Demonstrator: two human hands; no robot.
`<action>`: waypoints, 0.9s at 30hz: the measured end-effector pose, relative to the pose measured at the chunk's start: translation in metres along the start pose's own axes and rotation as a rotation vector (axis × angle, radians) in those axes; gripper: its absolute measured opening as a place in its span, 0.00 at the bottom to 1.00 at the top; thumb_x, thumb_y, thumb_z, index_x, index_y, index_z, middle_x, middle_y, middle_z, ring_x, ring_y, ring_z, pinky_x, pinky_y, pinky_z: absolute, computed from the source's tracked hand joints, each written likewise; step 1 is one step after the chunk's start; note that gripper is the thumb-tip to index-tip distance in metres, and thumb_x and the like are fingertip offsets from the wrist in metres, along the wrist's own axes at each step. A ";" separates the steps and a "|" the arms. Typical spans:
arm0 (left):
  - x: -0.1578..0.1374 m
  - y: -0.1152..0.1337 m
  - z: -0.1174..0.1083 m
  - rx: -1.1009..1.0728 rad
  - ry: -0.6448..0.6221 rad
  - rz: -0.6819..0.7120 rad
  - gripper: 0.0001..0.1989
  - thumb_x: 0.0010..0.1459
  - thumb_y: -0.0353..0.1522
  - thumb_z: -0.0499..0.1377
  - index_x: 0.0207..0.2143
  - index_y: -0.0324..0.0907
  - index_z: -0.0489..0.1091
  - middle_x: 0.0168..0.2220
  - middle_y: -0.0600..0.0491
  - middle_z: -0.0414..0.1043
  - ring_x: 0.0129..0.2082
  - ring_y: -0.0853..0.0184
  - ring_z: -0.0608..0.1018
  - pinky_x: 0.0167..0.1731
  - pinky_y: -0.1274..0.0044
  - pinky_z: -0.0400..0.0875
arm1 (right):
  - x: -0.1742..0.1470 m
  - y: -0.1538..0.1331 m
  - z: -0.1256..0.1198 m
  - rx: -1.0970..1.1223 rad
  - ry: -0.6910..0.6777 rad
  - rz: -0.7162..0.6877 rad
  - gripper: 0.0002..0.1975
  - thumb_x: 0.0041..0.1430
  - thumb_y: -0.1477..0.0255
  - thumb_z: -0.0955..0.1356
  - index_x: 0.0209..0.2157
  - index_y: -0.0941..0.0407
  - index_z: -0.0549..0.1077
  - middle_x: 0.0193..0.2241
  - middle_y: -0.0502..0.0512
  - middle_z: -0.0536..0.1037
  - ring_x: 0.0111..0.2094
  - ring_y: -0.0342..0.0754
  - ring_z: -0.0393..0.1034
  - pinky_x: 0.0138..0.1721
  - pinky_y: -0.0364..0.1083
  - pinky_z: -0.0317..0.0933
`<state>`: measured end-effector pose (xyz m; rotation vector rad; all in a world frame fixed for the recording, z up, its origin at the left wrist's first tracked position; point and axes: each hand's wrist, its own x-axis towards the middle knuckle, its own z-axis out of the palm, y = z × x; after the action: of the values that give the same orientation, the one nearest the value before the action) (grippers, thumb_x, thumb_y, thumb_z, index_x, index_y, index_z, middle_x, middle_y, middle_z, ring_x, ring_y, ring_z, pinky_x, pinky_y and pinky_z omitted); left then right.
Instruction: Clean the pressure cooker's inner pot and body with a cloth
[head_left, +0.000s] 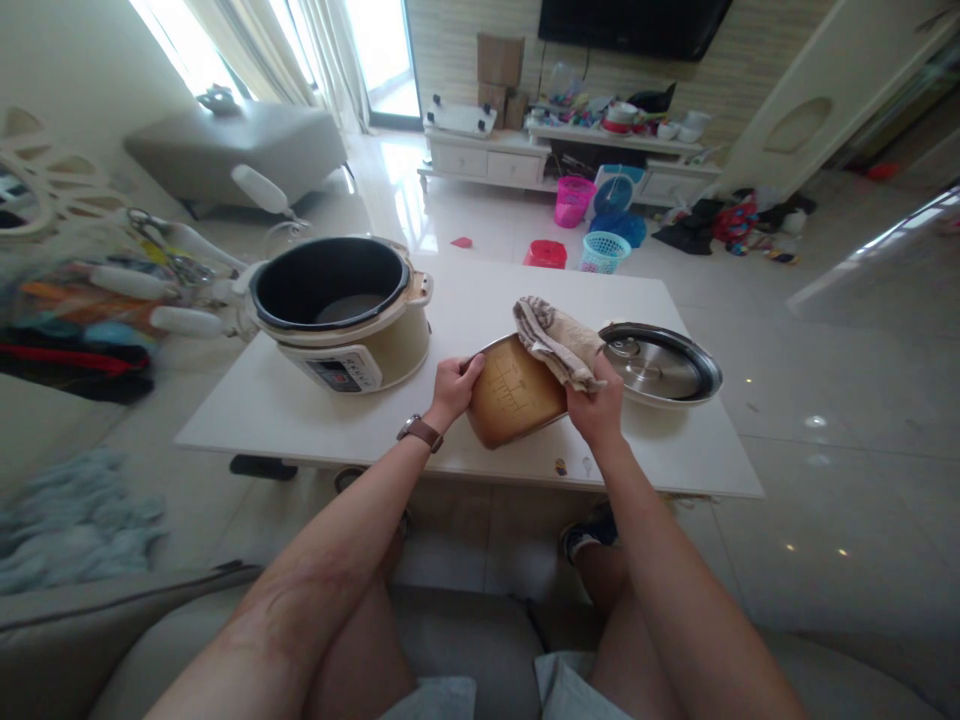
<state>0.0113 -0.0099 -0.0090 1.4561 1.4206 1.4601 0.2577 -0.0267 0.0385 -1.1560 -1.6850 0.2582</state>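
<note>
A tan, golden inner pot (512,393) with line marks on its side is held tilted over the front of the white table. My left hand (454,388) grips its left edge, thumb on top. My right hand (598,405) is closed on a folded beige and brown cloth (559,340) that lies against the pot's upper right rim. To the left stands an electric cooker (375,350), its lid off and its dark inside showing. A round metal-lined lid (660,365) rests upside down right of my right hand.
Two small items, one a tiny figure (560,466), lie at the near edge of the white table (247,405). A white-armed stand (195,290) is close to the cooker's left. Beyond the table are pink (574,202), red (546,254) and blue (604,252) baskets on the floor.
</note>
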 end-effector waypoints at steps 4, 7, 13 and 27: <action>-0.002 -0.014 -0.004 -0.023 0.036 -0.010 0.36 0.58 0.62 0.56 0.17 0.46 0.46 0.19 0.59 0.42 0.23 0.71 0.49 0.24 0.72 0.45 | 0.002 0.012 0.004 0.117 0.057 0.175 0.16 0.62 0.62 0.71 0.48 0.54 0.81 0.47 0.61 0.86 0.52 0.60 0.80 0.61 0.59 0.70; -0.002 -0.019 -0.009 -0.014 0.023 -0.014 0.35 0.58 0.63 0.54 0.17 0.47 0.47 0.19 0.59 0.44 0.23 0.71 0.50 0.25 0.72 0.45 | 0.004 0.022 0.008 0.201 0.118 0.263 0.17 0.61 0.61 0.72 0.48 0.55 0.82 0.47 0.61 0.87 0.55 0.60 0.80 0.65 0.60 0.67; 0.006 0.002 -0.017 -0.036 -0.101 0.049 0.31 0.60 0.56 0.57 0.20 0.46 0.49 0.21 0.59 0.45 0.24 0.71 0.52 0.26 0.73 0.46 | 0.004 0.034 0.009 0.229 0.155 0.331 0.17 0.59 0.61 0.73 0.46 0.55 0.83 0.45 0.61 0.87 0.57 0.60 0.79 0.67 0.62 0.65; 0.010 0.023 0.000 0.023 -0.088 0.057 0.33 0.63 0.57 0.56 0.19 0.44 0.50 0.22 0.58 0.45 0.24 0.72 0.52 0.26 0.74 0.45 | 0.000 0.006 -0.002 -0.002 -0.030 -0.168 0.19 0.67 0.60 0.69 0.54 0.52 0.80 0.53 0.63 0.84 0.57 0.63 0.78 0.60 0.61 0.70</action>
<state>0.0154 -0.0054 0.0150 1.5676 1.3559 1.4006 0.2627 -0.0249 0.0356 -1.0090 -1.7976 0.1693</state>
